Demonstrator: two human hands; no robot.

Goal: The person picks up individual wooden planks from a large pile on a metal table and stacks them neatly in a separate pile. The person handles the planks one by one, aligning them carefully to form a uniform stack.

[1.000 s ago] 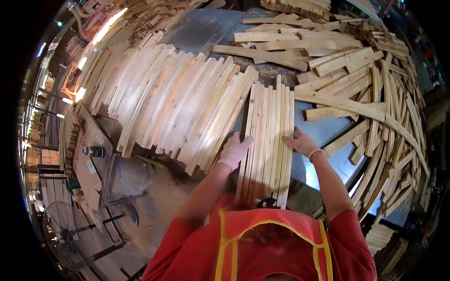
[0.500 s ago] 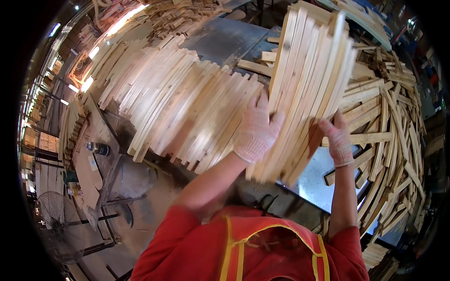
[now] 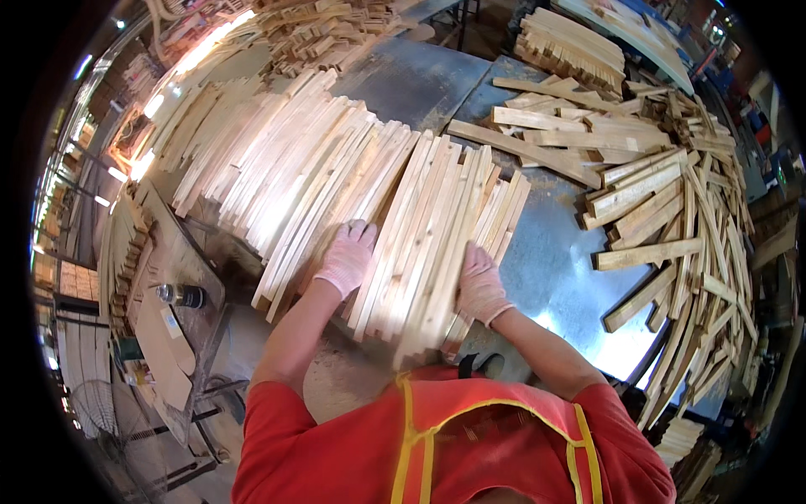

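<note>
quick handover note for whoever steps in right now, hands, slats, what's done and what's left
Left hand: gloved, flat on the left edge of the slat bundle, fingers open.
Right hand: gloved, pressed against the bundle's right edge. No closed grip; the two hands squeeze it from both sides.
The bundle lies flat on the metal table, butted against the long row of stacked slats to its left.
Done: this bundle is down beside the row.
Left: loose slats in the heap on the right are unsorted; the bundle's near ends look uneven.
</note>
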